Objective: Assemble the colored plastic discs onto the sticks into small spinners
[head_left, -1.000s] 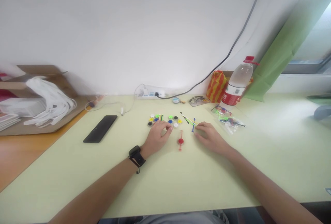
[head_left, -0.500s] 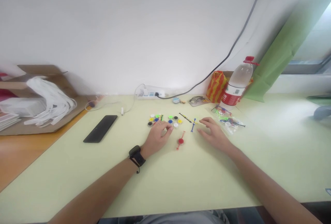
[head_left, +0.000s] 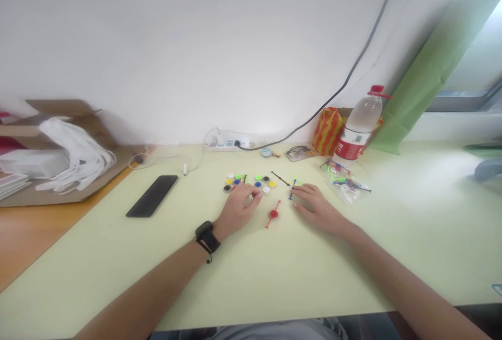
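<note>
My left hand (head_left: 241, 205) rests on the table with its fingers loosely bent and nothing visible in it. Several coloured round discs (head_left: 265, 179) lie just beyond it, some partly hidden by the fingers. With fingers spread, my right hand (head_left: 319, 208) reaches over a blue stick-shaped plastic piece (head_left: 291, 196), covering part of it; whether it touches the piece is unclear. A similar black piece (head_left: 281, 178) lies beyond the fingertips, and a green piece (head_left: 298, 182) shows behind the hand. Between both hands lies a red stick-shaped piece with a round red disc (head_left: 273, 214) at its middle.
A black phone-like slab (head_left: 152, 196) lies left. Clear bags of coloured pieces (head_left: 349, 185) and a large water bottle (head_left: 357, 128) stand right of my right hand. A power strip (head_left: 227, 144) with cables sits by the wall; a cardboard box (head_left: 78, 120) is far left.
My right hand has moved slightly left, over the blue piece. A yellow piece near its fingers is now mostly hidden, and a green one shows. My left hand has stayed put.
</note>
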{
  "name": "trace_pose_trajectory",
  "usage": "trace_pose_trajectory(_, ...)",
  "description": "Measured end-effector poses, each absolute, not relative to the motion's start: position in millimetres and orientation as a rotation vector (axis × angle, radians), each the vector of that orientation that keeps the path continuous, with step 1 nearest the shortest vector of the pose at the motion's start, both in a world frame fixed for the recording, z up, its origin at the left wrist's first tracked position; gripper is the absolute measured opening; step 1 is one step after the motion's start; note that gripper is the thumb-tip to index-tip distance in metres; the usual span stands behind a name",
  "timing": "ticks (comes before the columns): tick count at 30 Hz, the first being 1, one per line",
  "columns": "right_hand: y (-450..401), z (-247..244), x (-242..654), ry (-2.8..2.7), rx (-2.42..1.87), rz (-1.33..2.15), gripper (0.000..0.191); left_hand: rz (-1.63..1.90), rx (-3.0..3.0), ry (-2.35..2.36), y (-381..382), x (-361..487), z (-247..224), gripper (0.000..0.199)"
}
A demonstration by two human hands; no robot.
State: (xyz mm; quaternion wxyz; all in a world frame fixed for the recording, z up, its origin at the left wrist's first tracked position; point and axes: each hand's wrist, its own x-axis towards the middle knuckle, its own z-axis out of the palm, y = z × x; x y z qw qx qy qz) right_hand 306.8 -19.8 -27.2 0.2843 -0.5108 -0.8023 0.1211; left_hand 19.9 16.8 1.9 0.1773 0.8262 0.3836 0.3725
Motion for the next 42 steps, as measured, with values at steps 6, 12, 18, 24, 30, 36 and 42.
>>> trace_pose_trajectory(6,-16.5,-32.9,307.6,-2.162,-1.397,0.299,0.047,1.055,2.334,1.075,16.5,20.3,1.5,0.021)
trace_pose_trajectory(12,-12.0,-35.7,308.4,-2.153,-1.416,0.320,0.048,1.055,2.328,1.080,16.1,20.5,1.5,0.022)
trace_pose_trajectory(18,-10.1,-31.6,307.9,-2.043,-1.339,0.355,0.042,1.049,2.337,1.083,16.9,20.0,1.0,0.021)
trace_pose_trajectory(24,-7.5,-24.0,310.1,-1.805,-1.316,0.480,0.032,1.050,2.329,1.086,15.7,19.7,1.5,0.021)
trace_pose_trajectory(30,-2.8,-21.4,315.9,-1.616,-1.346,0.385,0.029,1.048,2.330,1.078,15.0,20.0,2.2,0.022)
trace_pose_trajectory(36,-4.9,-19.4,312.4,-1.702,-1.345,0.321,0.022,1.043,2.328,1.072,16.8,20.0,0.7,0.021)
trace_pose_trajectory(42,-6.6,-20.4,310.9,-1.841,-1.338,0.324,0.020,1.003,2.348,1.037,12.2,18.4,4.2,0.015)
